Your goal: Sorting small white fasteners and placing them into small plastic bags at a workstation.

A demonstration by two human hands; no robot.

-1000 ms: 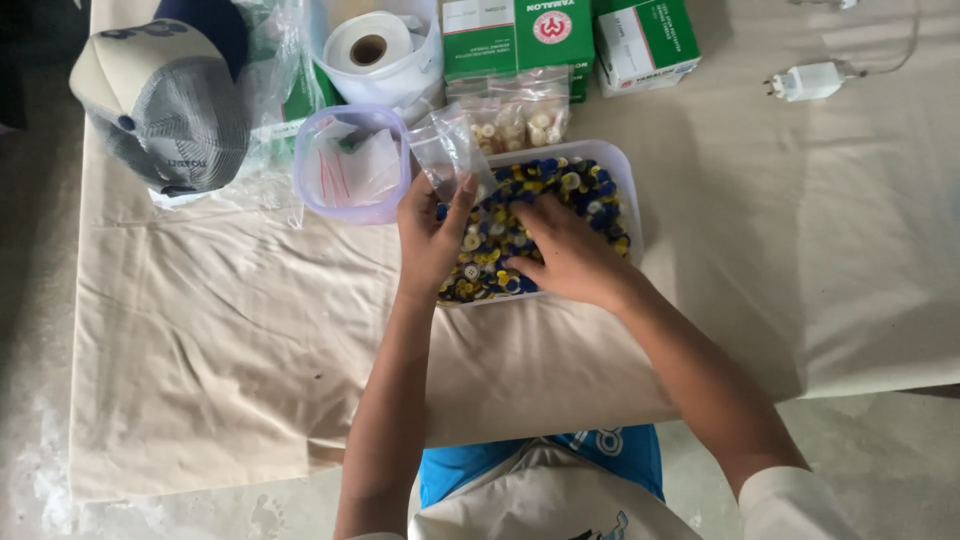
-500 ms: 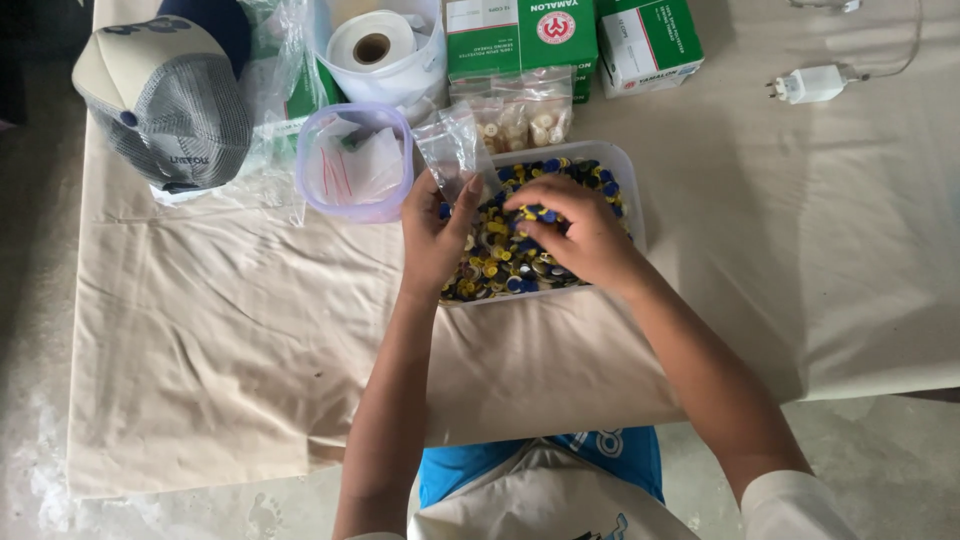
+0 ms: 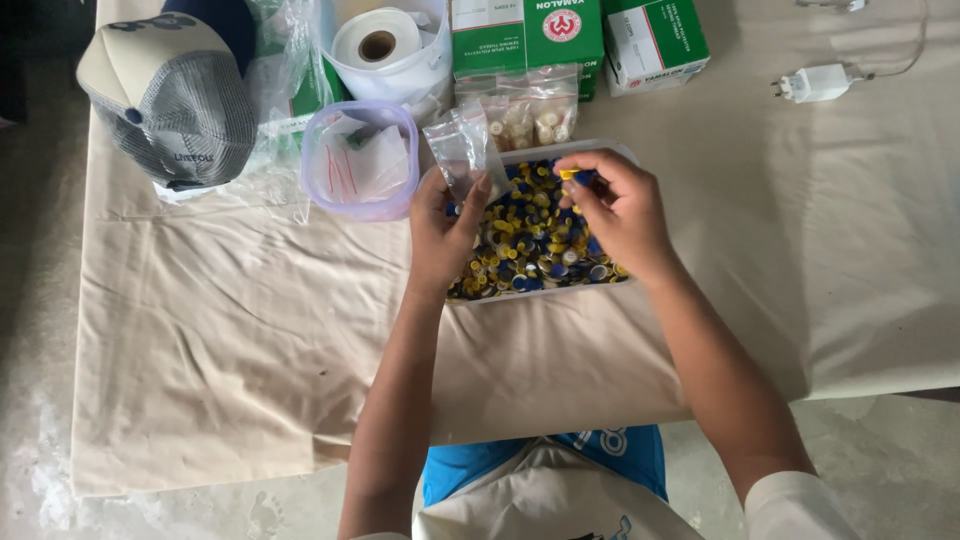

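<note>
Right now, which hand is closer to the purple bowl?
Left. The left hand, holding a small clear bag, is just beside the purple bowl. The right hand is farther off, over the tray of buttons.

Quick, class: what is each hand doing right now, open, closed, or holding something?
Left hand: closed on a small clear plastic bag, held upright over the tray of buttons.
Right hand: fingertips pinched on a few small yellow and blue buttons.
</note>
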